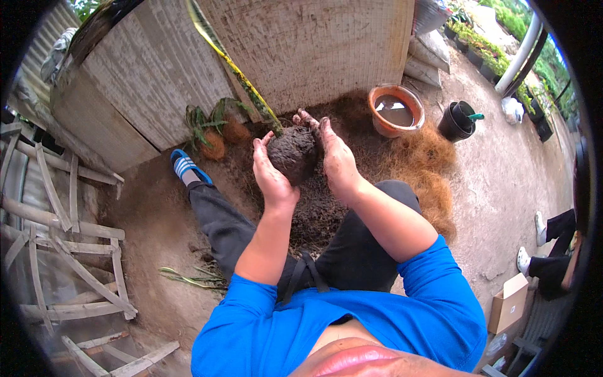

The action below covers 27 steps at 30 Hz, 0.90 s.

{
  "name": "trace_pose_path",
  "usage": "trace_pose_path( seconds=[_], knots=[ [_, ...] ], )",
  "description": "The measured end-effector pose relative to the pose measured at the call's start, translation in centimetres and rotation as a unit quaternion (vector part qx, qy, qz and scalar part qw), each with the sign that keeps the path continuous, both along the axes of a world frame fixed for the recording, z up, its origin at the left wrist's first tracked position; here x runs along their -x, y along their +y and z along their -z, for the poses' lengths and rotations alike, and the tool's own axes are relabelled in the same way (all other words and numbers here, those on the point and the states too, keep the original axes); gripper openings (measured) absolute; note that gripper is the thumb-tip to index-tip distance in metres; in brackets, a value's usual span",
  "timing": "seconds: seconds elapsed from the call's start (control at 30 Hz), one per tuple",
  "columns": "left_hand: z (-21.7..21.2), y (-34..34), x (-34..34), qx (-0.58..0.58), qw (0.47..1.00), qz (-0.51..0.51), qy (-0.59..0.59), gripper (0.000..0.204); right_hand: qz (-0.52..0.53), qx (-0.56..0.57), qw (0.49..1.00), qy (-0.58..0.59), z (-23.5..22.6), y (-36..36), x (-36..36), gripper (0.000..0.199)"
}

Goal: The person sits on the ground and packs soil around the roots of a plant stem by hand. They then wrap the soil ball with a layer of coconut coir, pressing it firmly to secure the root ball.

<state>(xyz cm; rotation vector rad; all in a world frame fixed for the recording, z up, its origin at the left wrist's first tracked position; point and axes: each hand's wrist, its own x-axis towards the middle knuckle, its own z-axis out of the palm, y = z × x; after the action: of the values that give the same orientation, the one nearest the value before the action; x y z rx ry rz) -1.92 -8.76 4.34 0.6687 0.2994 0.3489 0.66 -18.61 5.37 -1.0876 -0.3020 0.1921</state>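
A dark, wet ball of soil (294, 157) sits between my two muddy hands, above the ground between my legs. My left hand (272, 174) cups its left side, fingers pointing up along it. Against the right side presses my right hand (339, 160), its fingertips reaching over the top. From the ball's upper left rises one long, stiff leaf (242, 78), green with yellow edges, like a snake plant's. Below my hands spreads loose dark soil (317, 217). Whatever lies on the ball's underside is hidden.
Brown coconut-like fibre (433, 182) lies to the right, below an orange basin (388, 129) of murky water and black pots (457, 122). Two plants in fibre balls (213, 146) stand by the wall board (301, 50). Wooden frames (69, 232) are left; another person's legs (556, 242) show right.
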Motion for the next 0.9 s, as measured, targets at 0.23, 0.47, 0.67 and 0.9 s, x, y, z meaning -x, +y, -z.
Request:
trace_pose_path(
  seconds=[0.23,0.47,0.67,0.9],
  knots=[
    [-0.3,1.7,-0.5,0.141,0.982,0.123,0.022,0.046,0.161,0.190,0.933,-0.259,0.2,-0.9,-0.9,0.039],
    [-0.1,1.1,-0.3,0.144,0.977,0.156,0.010,0.046,0.169,0.169,0.929,-0.283,0.5,0.6,0.4,0.026],
    [-0.3,1.1,-0.1,0.125,0.980,0.154,0.015,0.048,0.140,0.148,0.947,-0.248,1.1,0.9,0.5,0.026],
    [-1.4,1.4,0.2,0.146,0.969,0.199,0.020,0.042,0.209,0.169,0.900,-0.342,0.4,0.1,-0.5,0.031]
  ],
)
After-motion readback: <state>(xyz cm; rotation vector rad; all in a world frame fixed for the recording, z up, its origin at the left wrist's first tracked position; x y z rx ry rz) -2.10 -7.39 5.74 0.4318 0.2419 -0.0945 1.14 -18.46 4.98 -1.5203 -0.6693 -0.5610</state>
